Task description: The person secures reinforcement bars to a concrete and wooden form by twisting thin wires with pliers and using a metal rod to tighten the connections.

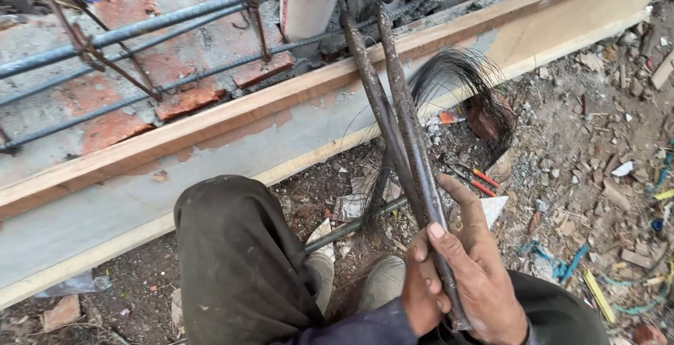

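Rusty steel is what the two rods [400,127] are made of, so they are judged heavy, stiff and rough enough not to slip. At the left a wooden plank [232,131] is seen below a cage of grey bars [161,18]. The rods are held upright at their lower ends (a sound place to grasp), rising past a coil of thin black wire [456,78]. One hand [467,275] is wrapped tightly around them; which hand it is cannot be told.

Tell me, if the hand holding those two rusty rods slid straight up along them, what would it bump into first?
Probably the wooden plank. The hand points up along the rusty rods, which cross that plank before reaching the pale pipe; depth is unclear.
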